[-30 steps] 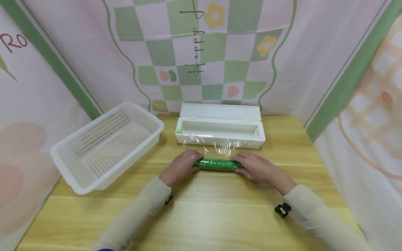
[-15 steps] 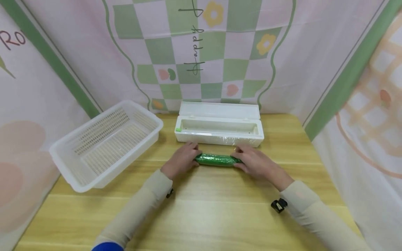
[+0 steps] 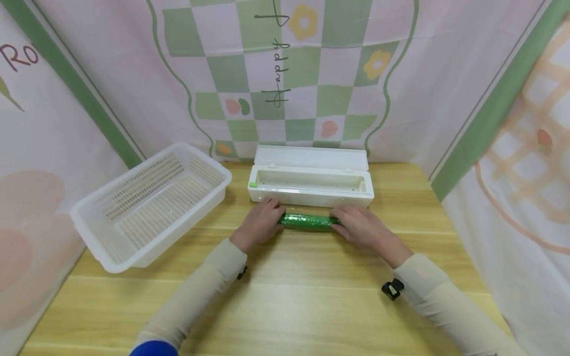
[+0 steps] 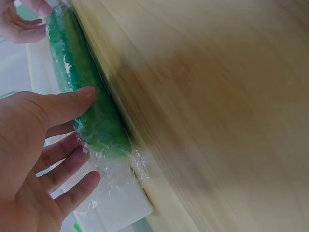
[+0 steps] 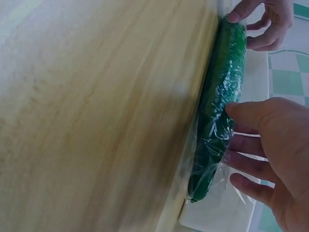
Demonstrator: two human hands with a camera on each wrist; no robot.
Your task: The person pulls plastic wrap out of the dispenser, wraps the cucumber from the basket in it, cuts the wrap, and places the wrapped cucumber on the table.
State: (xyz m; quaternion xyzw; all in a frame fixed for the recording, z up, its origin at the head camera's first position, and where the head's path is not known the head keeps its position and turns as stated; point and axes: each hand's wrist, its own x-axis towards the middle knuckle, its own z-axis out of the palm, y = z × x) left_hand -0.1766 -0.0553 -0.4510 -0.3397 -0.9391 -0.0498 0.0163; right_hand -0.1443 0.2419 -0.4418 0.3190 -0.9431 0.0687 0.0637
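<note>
Both hands, fingers relaxed, press the wrapped cucumber near the counter's far edge; film may bunch against the box.

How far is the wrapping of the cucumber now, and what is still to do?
Mostly done: clear film covers the cucumber, which lies on the table right before the open film box. In hand: the left hand and right hand each touch one end. Left, probably: loose film at the ends needs pressing down. The basket holds nothing.
</note>
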